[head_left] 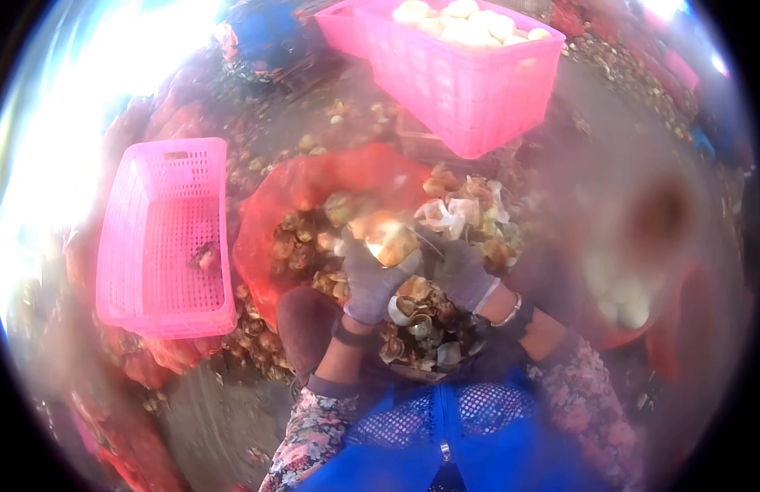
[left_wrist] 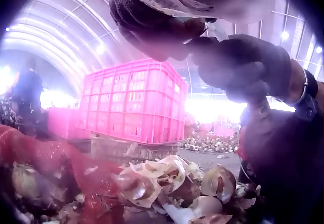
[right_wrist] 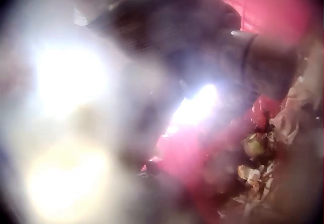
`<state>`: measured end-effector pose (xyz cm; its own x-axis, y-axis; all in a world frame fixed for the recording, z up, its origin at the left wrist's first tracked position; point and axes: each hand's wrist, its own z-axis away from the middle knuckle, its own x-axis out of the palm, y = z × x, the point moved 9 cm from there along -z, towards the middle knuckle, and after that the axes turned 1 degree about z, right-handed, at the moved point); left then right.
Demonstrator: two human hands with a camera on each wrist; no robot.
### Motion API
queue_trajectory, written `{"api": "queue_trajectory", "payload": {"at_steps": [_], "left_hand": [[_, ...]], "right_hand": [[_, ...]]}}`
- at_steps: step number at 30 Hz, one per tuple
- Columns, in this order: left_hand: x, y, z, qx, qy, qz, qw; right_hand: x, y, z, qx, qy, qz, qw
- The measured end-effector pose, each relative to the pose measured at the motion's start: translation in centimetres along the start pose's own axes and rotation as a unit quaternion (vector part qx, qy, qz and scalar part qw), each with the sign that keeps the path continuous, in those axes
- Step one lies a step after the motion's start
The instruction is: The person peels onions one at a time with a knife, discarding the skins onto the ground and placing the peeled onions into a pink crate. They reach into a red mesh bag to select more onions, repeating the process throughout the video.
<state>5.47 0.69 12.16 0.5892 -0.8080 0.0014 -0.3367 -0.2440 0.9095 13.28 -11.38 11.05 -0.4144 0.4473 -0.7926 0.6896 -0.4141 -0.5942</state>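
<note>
In the head view my left hand (head_left: pixel 372 287), in a pale glove, grips an onion (head_left: pixel 390 239) with brown skin and a bright pale patch. My right hand (head_left: pixel 466 275), gloved too, is close beside the onion on its right. From the left wrist view, the right hand (left_wrist: pixel 235 67) has curled fingers right at the left hand (left_wrist: pixel 152 24); I cannot tell what they hold. Loose onion skins (head_left: pixel 425 316) lie below both hands. Blur and glare hide most of the right wrist view.
A red mesh sack (head_left: pixel 257 238) of unpeeled onions lies open ahead. To the left stands a pink crate (head_left: pixel 163 303) with a small dark scrap inside. Another pink crate (head_left: pixel 470 98), filled with pale peeled onions, stands ahead. More skins (head_left: pixel 470 209) are heaped at the sack's right.
</note>
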Motion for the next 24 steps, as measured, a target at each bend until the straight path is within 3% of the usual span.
{"api": "queue_trajectory", "payload": {"at_steps": [1,3,9,10,12,15,16,18,20,23,24], "left_hand": [[0.1,-0.3,0.2,-0.005,-0.006,-0.011,1.0],[0.3,-0.6,0.5,-0.014,-0.019,-0.033,0.999],[0.5,0.2,0.7,0.022,0.005,-0.062,0.998],[0.7,-0.8,0.9,-0.018,-0.005,0.001,1.0],[1.8,-1.8,1.6,-0.096,-0.022,0.129,0.987],[3.6,-2.0,2.9,-0.234,-0.09,0.308,0.918],[3.4,-3.5,3.0,-0.246,-0.013,0.315,0.917],[3.8,-2.4,2.5,-0.244,-0.026,0.355,0.902],[3.9,-2.3,2.3,-0.27,-0.07,0.365,0.889],[3.3,-1.1,2.0,-0.232,-0.104,0.314,0.915],[3.4,-1.3,1.5,-0.233,-0.161,0.303,0.91]], "right_hand": [[0.7,0.1,-0.2,-0.092,0.085,0.101,0.987],[2.1,0.7,-0.2,-0.129,0.113,0.137,0.976],[5.8,2.0,-1.2,-0.135,0.079,0.166,0.974],[6.6,2.4,-1.6,-0.139,0.078,0.169,0.973],[6.6,2.7,-2.1,-0.142,0.097,0.126,0.977],[4.4,3.0,-3.2,-0.127,0.134,0.023,0.983],[3.5,2.8,-3.7,-0.113,0.126,0.018,0.985],[1.4,1.7,-3.5,-0.063,0.04,0.096,0.993],[0.3,0.4,-3.1,-0.124,0.033,-0.004,0.992],[-1.1,-1.0,-2.2,-0.214,0.019,-0.155,0.964],[-1.6,-1.5,-1.6,-0.242,0.015,-0.206,0.948]]}}
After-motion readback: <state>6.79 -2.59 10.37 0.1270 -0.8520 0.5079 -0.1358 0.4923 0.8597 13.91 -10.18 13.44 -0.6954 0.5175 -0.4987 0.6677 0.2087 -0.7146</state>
